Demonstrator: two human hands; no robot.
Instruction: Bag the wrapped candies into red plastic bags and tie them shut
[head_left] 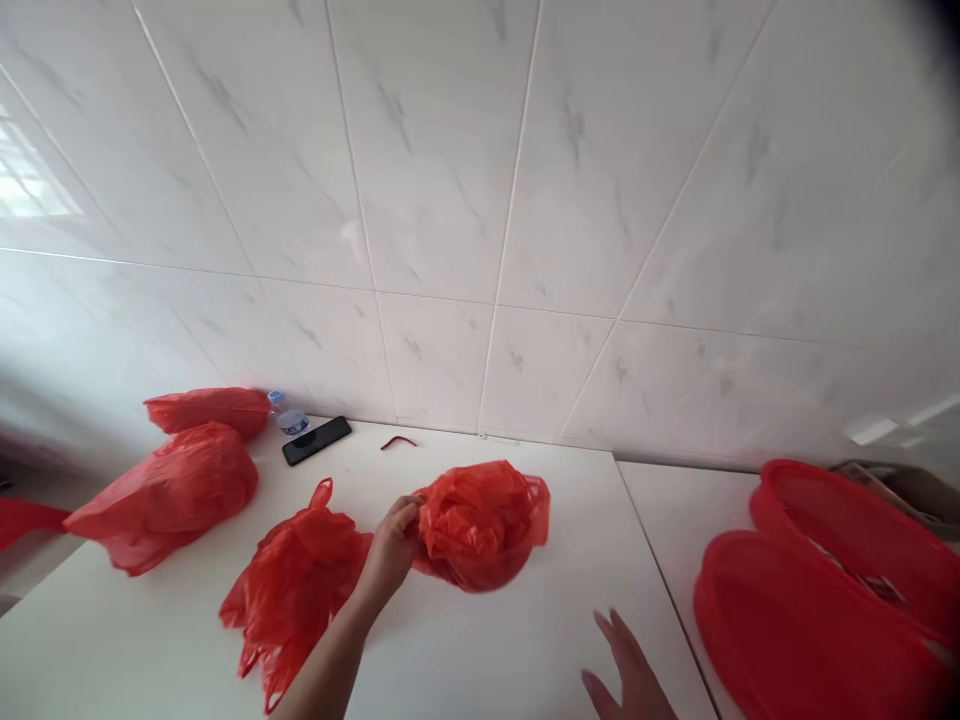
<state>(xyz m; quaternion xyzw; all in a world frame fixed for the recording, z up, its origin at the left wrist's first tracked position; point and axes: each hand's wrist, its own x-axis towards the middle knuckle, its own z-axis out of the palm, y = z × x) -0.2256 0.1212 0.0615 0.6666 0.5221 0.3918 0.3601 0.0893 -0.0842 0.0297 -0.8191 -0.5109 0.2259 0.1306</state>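
My left hand (390,550) is closed on the left edge of a bunched red plastic bag (484,525) that rests on the white table (525,640). Just left of that hand lies a crumpled red plastic bag (296,585), flat on the table. My right hand (630,670) hovers low at the bottom edge, fingers stretched out and apart, holding nothing. It is to the right of the bunched bag and not touching it.
Two fuller red bags (169,495) (210,408) sit at the left. A black phone (316,440), a small water bottle (289,415) and a red strip (397,441) lie near the tiled wall. Two large red basins (810,630) (862,530) stand at the right.
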